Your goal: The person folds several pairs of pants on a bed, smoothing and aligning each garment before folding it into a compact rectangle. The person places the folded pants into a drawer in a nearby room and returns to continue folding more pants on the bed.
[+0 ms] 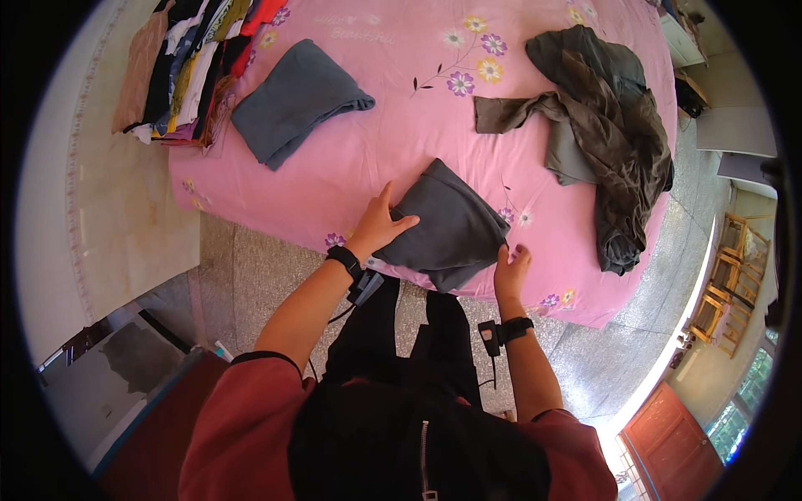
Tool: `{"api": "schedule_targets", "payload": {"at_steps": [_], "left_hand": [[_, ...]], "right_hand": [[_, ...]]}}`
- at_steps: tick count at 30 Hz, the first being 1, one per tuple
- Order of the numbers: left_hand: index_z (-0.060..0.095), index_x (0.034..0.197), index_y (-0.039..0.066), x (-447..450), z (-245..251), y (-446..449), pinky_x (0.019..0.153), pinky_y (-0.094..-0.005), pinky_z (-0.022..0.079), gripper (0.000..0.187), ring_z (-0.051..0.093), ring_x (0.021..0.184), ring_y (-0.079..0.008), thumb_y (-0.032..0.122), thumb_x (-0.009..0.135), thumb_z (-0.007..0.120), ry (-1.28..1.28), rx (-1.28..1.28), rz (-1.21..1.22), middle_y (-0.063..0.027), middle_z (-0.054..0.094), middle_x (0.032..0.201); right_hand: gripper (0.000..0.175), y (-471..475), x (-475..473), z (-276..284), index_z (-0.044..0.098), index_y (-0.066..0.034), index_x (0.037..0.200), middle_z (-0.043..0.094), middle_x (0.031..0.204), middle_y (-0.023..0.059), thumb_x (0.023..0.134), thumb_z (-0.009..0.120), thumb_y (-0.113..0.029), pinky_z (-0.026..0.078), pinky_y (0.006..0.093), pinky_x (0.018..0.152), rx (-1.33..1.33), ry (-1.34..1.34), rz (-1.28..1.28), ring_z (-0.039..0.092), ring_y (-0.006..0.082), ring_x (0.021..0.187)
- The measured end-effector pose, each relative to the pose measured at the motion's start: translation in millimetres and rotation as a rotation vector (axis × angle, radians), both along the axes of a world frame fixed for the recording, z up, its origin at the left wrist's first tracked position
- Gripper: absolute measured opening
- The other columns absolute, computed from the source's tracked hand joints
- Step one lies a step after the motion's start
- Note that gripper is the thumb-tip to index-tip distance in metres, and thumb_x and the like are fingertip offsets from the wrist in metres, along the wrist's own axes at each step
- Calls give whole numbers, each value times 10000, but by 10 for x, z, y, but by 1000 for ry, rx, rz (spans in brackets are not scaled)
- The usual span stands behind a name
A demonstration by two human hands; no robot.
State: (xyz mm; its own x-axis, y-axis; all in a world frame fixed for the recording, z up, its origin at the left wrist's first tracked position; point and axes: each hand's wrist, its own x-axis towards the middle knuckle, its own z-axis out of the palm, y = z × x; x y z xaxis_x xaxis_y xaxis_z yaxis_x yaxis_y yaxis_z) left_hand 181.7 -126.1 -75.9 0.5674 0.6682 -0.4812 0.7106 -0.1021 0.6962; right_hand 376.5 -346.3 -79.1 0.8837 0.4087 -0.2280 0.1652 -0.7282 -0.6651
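A dark grey folded garment [448,225] lies at the near edge of a bed with a pink floral sheet [413,131]. At its left side is my left hand [382,224], thumb and index finger spread, the thumb resting on the cloth. My right hand [512,270] is at the garment's right corner with its fingers curled; whether they pinch the cloth cannot be told. A blue-grey folded garment [301,103] lies farther off to the left, apart from both hands.
Several folded clothes [188,69] are lined up at the bed's far left. Crumpled brown and dark grey clothes [601,131] lie on the right. Speckled floor [269,282] borders the near edge; wooden chairs [727,282] stand far right.
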Motion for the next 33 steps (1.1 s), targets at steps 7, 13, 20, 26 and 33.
{"api": "schedule_targets", "payload": {"at_steps": [7, 13, 20, 26, 33], "left_hand": [[497, 1316, -35, -583, -329, -147, 951, -396, 462, 723, 597, 1132, -318, 396, 800, 763, -107, -334, 169, -232, 600, 1236], [536, 1238, -29, -703, -481, -189, 936, -378, 463, 607, 598, 1128, -308, 354, 817, 747, 4, -169, 78, -197, 629, 1162], [524, 1250, -46, -775, -447, 15, 936, -382, 465, 626, 607, 1092, -292, 306, 797, 775, -52, -403, 18, -187, 627, 1172], [524, 1279, -74, -251, -637, 434, 937, -334, 483, 707, 607, 1093, -217, 384, 801, 772, -217, -720, 70, -177, 643, 1169], [590, 1276, 18, -208, -521, 256, 938, -336, 467, 639, 628, 1063, -214, 351, 773, 801, -227, -770, 85, -123, 681, 1137]], "right_hand": [[468, 1544, -160, -272, 520, -59, 1229, 566, 1243, 146, 861, 682, -298, 417, 500, 928, -101, -327, 701, 521, 371, 1145], [203, 2082, 157, -732, 564, -70, 964, 642, 843, 235, 947, 562, -272, 485, 504, 722, -241, -75, 669, 607, 452, 842], [288, 1735, 782, -660, 560, -7, 1035, 641, 1035, 243, 937, 594, -276, 479, 476, 814, -35, 19, 257, 615, 406, 953], [723, 359, -176, -662, 380, 109, 1348, 433, 1346, 306, 876, 702, -333, 345, 450, 1063, -162, -426, 157, 432, 410, 1261], [612, 432, -509, -521, 488, 48, 1317, 574, 1272, 166, 861, 747, -268, 470, 394, 951, 343, 875, -502, 562, 249, 1139]]}}
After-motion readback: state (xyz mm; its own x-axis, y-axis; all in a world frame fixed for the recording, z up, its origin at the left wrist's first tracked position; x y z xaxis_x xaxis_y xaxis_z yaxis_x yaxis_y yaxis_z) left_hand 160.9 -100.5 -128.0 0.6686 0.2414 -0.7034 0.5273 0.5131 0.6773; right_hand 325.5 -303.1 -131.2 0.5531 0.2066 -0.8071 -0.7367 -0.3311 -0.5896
